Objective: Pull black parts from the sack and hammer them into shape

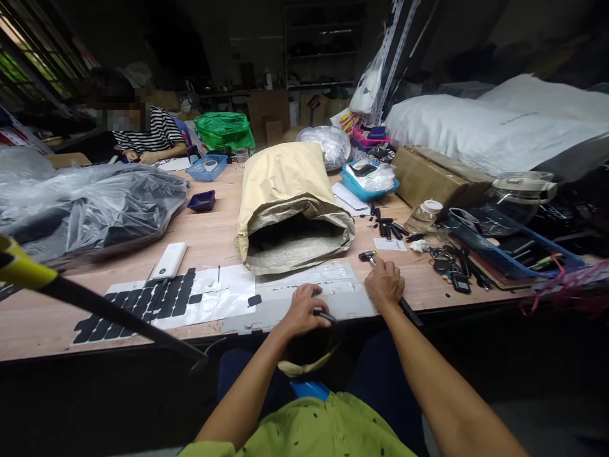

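My left hand (307, 311) is over the front edge of the table, fingers curled, with a small black piece (324, 314) between thumb and fingers. To its right, my right hand (384, 284) is closed round what looks like a small hammer; the hammer head (367, 256) sticks out beyond the fist and the black handle (410, 312) points back toward me. Beneath both hands lies a grey-white mat (285, 308). Just beyond, a large beige woven sack (288, 178) lies with its mouth facing me; its inside is dark.
On the left are a sheet of black stickers (176, 298), a white power bank (170, 260) and a plastic-wrapped bundle (118, 203). Black parts (387, 227), a jar (423, 216) and a blue tray (537, 254) stand right. A person (152, 136) sits at the far left.
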A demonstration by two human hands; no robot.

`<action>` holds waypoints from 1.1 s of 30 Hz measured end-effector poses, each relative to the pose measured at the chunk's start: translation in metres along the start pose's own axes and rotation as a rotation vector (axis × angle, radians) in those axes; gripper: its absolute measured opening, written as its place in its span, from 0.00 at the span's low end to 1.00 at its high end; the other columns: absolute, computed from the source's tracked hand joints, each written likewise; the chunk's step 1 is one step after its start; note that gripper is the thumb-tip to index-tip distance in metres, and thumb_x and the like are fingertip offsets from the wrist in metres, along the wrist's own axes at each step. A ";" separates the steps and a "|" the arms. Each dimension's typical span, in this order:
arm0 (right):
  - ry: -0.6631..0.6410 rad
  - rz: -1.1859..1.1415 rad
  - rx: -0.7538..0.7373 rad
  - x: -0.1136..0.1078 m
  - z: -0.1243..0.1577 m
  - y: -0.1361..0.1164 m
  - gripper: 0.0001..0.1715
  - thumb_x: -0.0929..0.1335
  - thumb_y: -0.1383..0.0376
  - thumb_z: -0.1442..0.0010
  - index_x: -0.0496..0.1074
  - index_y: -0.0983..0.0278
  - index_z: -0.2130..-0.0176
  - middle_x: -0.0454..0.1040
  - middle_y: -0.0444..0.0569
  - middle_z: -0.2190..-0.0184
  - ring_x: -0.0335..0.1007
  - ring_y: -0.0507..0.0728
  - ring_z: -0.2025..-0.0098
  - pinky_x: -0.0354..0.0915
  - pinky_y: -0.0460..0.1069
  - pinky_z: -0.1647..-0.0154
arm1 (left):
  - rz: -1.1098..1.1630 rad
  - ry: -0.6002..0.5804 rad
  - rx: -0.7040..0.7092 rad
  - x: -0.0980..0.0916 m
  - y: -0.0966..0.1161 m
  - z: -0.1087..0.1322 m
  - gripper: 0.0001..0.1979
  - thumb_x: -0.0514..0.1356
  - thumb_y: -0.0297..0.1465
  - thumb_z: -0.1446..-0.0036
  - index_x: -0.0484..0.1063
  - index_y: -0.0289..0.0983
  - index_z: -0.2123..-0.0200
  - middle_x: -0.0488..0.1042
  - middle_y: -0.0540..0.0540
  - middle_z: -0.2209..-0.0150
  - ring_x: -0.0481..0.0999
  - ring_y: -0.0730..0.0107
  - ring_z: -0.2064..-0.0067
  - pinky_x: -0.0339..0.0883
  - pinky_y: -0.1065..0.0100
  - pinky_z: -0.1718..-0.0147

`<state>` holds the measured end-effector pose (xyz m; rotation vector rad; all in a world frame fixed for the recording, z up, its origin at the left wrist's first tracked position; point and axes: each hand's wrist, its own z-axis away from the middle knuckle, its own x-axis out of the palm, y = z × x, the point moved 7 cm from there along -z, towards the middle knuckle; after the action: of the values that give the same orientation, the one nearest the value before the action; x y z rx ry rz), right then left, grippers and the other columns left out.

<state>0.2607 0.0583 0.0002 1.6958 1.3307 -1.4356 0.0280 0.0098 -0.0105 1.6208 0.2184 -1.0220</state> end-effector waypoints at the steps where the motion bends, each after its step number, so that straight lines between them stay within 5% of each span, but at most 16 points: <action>1: -0.007 0.004 0.003 -0.001 0.000 0.000 0.22 0.59 0.68 0.35 0.73 0.64 0.46 0.69 0.58 0.59 0.63 0.61 0.57 0.54 0.52 0.64 | -0.019 -0.035 0.037 0.005 0.002 0.012 0.11 0.74 0.34 0.58 0.82 0.46 0.68 0.66 0.46 0.40 0.60 0.48 0.37 0.57 0.49 0.39; 6: -0.009 0.007 0.006 -0.004 0.001 -0.002 0.22 0.60 0.68 0.36 0.73 0.65 0.46 0.69 0.59 0.58 0.63 0.62 0.56 0.55 0.52 0.63 | -0.183 0.003 0.099 0.023 0.002 0.058 0.13 0.72 0.25 0.57 0.80 0.44 0.65 0.55 0.47 0.31 0.51 0.42 0.31 0.49 0.41 0.35; 11: 0.016 -0.001 0.003 -0.002 0.001 0.000 0.21 0.60 0.68 0.36 0.73 0.64 0.47 0.69 0.58 0.59 0.63 0.61 0.57 0.55 0.52 0.64 | -0.127 0.094 0.080 0.021 0.003 0.060 0.17 0.71 0.24 0.59 0.80 0.44 0.63 0.62 0.44 0.34 0.58 0.43 0.34 0.54 0.41 0.37; 16: 0.009 0.010 0.007 -0.002 0.001 0.000 0.21 0.60 0.68 0.36 0.73 0.65 0.47 0.70 0.58 0.59 0.64 0.61 0.57 0.54 0.52 0.64 | 0.149 0.412 -0.073 -0.043 -0.014 0.020 0.14 0.65 0.30 0.46 0.78 0.43 0.54 0.75 0.42 0.53 0.74 0.57 0.50 0.71 0.55 0.49; 21: -0.015 0.030 0.009 -0.004 0.002 -0.003 0.21 0.60 0.69 0.35 0.73 0.65 0.46 0.70 0.58 0.58 0.65 0.62 0.56 0.54 0.52 0.64 | 0.068 0.651 -0.433 -0.118 -0.057 -0.042 0.16 0.60 0.33 0.40 0.75 0.38 0.49 0.73 0.39 0.55 0.76 0.59 0.58 0.71 0.59 0.56; 26: -0.032 0.036 0.007 -0.004 0.003 -0.004 0.21 0.60 0.68 0.35 0.73 0.64 0.46 0.70 0.58 0.58 0.64 0.61 0.55 0.55 0.51 0.64 | -0.229 0.537 -0.682 -0.144 -0.079 -0.080 0.16 0.54 0.36 0.36 0.78 0.37 0.53 0.75 0.33 0.53 0.77 0.49 0.51 0.69 0.56 0.54; 33: -0.018 0.051 0.004 -0.003 0.004 -0.004 0.21 0.61 0.68 0.36 0.72 0.64 0.47 0.69 0.57 0.58 0.64 0.60 0.56 0.55 0.50 0.64 | -0.305 0.426 -0.851 -0.145 -0.090 -0.076 0.19 0.54 0.39 0.36 0.79 0.33 0.55 0.78 0.28 0.55 0.78 0.43 0.51 0.69 0.53 0.55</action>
<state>0.2557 0.0551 0.0026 1.7029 1.2669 -1.4228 -0.0782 0.1587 0.0266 0.9999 1.0630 -0.6382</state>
